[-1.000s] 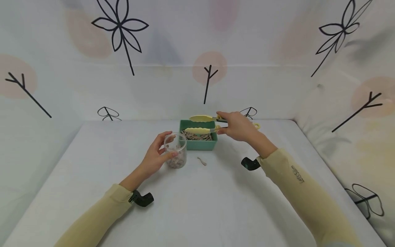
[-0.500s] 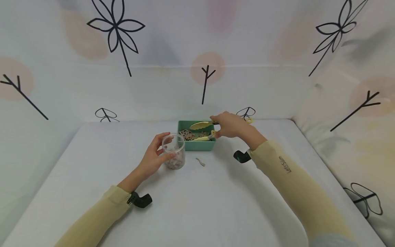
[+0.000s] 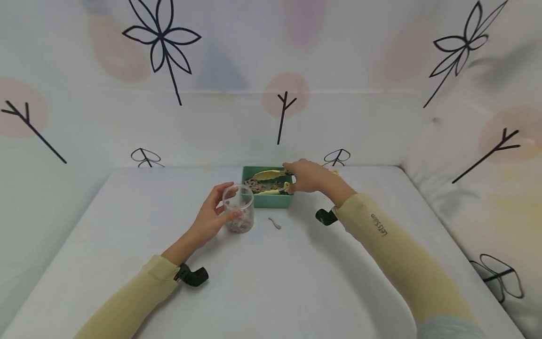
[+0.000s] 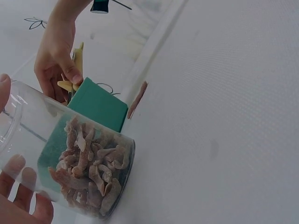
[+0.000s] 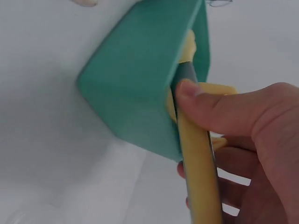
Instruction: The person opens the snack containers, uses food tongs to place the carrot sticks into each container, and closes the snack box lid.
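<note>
My left hand (image 3: 211, 216) grips a clear plastic jar (image 3: 239, 207) standing on the table, its fingers and thumb round the sides. In the left wrist view, wrinkled, brownish-grey dried pieces (image 4: 93, 170) fill the jar's lower part. My right hand (image 3: 309, 176) holds yellow-and-metal tongs (image 5: 198, 163) between thumb and fingers. The tongs' yellow tips reach inside a green rectangular box (image 3: 273, 201), spread apart over similar dried pieces (image 3: 255, 185). In the right wrist view the box's wall hides those tips and the contents.
One loose dried piece (image 3: 274, 223) lies on the white table (image 3: 271, 282), in front of the box and right of the jar. A patterned cloth backdrop (image 3: 224, 127) rises close behind the box. Black wrist cameras (image 3: 192, 275) jut out below both forearms.
My right hand has brought the tongs down and to the left, from above the green box to inside it. The left hand and jar stay nearly in place.
</note>
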The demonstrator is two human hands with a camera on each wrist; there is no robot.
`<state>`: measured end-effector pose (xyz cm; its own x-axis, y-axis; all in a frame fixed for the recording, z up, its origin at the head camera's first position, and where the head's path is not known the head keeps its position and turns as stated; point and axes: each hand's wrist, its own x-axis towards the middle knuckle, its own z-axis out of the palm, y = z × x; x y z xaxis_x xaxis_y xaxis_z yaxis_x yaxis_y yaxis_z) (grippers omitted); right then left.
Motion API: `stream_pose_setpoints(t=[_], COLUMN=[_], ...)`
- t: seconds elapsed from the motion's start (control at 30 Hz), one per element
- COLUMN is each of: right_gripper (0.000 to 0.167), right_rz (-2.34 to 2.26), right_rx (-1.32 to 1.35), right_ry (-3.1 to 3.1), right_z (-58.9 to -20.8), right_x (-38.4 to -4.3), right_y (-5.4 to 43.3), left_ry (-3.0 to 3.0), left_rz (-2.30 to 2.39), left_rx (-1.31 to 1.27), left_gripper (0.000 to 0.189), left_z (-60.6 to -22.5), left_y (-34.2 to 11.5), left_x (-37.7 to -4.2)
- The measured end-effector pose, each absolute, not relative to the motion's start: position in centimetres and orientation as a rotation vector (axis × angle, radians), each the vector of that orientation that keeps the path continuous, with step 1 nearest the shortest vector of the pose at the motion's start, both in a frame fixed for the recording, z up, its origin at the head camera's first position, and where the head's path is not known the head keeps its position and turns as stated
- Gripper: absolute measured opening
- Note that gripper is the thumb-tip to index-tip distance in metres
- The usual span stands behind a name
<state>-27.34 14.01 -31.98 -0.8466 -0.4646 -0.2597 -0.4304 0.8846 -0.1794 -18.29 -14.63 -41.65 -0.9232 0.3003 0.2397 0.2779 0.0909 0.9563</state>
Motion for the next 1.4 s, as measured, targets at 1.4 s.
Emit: stream_pose_setpoints(t=[1.4], right_gripper=[0.078], right_rz=[-0.081], right_rx=[-0.707], right_ry=[2.884], right_z=[-33.1], right_x=[-26.6], right_y=[14.9], left_ry=[2.363], left_rz=[1.974], left_rx=[0.666], left_gripper=[0.069], left_z=[-42.2], left_y=[-14.9], left_x=[-18.4])
